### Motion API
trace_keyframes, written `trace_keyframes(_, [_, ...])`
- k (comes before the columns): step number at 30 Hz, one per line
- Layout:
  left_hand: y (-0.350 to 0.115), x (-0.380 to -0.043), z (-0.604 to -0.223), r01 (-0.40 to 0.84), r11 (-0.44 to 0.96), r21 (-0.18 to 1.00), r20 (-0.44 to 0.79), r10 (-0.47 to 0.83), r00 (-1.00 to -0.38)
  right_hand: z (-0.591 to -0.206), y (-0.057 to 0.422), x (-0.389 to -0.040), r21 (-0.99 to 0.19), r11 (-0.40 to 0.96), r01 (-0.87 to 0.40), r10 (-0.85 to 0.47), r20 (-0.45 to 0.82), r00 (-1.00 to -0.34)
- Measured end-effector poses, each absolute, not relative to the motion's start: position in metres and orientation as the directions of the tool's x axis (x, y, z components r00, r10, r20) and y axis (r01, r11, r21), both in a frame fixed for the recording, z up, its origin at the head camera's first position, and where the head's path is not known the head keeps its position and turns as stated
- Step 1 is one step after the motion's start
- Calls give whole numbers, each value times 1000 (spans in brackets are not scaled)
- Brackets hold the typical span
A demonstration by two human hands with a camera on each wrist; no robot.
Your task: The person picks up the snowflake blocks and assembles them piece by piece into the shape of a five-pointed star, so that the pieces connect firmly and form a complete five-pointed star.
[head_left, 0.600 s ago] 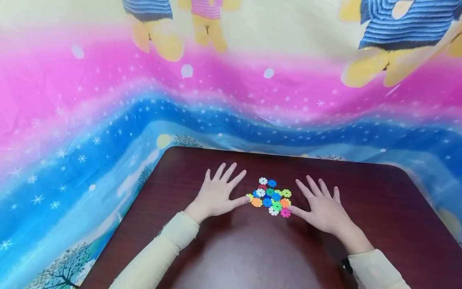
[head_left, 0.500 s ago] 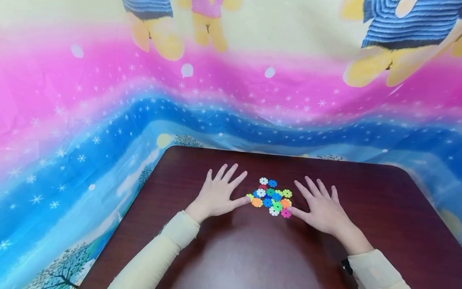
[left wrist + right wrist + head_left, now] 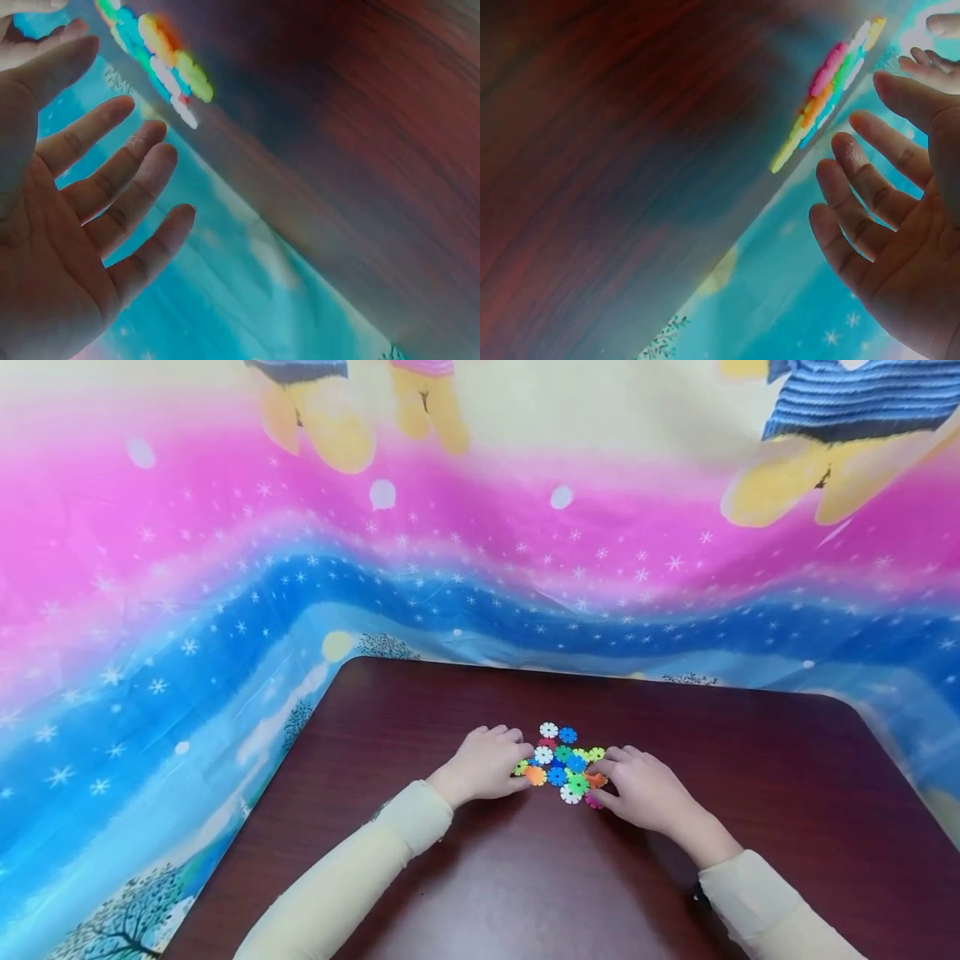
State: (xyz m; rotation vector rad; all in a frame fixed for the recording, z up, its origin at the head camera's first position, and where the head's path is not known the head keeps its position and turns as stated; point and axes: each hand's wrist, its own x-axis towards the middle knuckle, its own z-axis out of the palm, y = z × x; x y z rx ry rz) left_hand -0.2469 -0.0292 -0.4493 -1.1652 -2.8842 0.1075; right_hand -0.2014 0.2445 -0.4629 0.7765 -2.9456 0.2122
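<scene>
A flat cluster of notched plastic snowflake discs (image 3: 557, 776) in several colours lies on the table between both hands. My left hand (image 3: 487, 767) is at its left side, thumb close by an orange disc (image 3: 535, 775) and a yellow-green one (image 3: 521, 767). On the right, my right hand (image 3: 645, 789) overlaps the cluster's edge and partly hides an orange and a pink disc (image 3: 594, 802). In the left wrist view, my left hand (image 3: 97, 202) shows slightly bent, spread fingers with nothing in them. The right wrist view shows the right hand (image 3: 900, 225) likewise with loosely bent fingers.
The dark brown table (image 3: 510, 877) has rounded back corners. Behind it hangs a printed cloth (image 3: 480, 552) with pink and blue bands, snowflakes and cartoon figures.
Both hands have moved inward to the discs from either side, their fingers going from widely spread to bent. The head view has shifted slightly; the discs keep their arrangement.
</scene>
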Motion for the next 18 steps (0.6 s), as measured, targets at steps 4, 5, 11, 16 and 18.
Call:
trace_keyframes(4, [-15,-254,-459,701,702,-124,-14,705,-709,-465,239,-208,-112,856,-504,-496,96,-863])
trace_keyframes(5, [-13,-256,-461,701,701,-130,-18,705,-709,-466,238,-209,-109,854,-509,-500,94,-861])
trace_keyframes(11, [-6,-263,-468,684,717,-134,-6,690,-724,-469,236,-215,-98,840,-533,-524,104,-845])
trace_keyframes(16, [-6,-266,-472,681,731,-46,-16,681,-732,-475,238,-220,-168,840,-515,-509,80,-857])
trace_keyframes(18, [-7,-266,-474,679,734,23,-28,679,-734,-477,238,-221,-204,842,-499,-497,66,-866])
